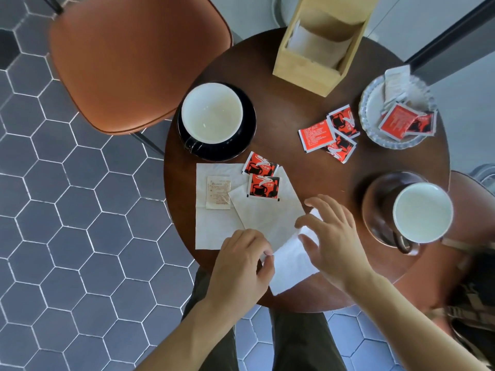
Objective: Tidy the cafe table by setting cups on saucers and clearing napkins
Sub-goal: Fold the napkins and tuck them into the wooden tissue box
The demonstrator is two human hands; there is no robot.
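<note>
3 white napkins [214, 226] lie overlapped at table [281, 124] near edge; left hand [241, 266] pinches nearest napkin [292, 266], right hand [332, 236] spread open above it. 2 red sugar sachets [261, 178], small receipt [218, 192]: print illegible. Both cups [211, 112] sit on saucers [241, 145].

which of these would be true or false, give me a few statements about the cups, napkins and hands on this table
1. Both cups sit on saucers. True: the left cup on a black saucer, the right cup on a brown saucer.
2. The left hand pinches a napkin. True.
3. The right hand holds a cup. False: it hovers open over the napkin.
4. The wooden holder lies on the floor. False: it stands on the table.
5. Two sugar packets lie on napkins. True.
</note>
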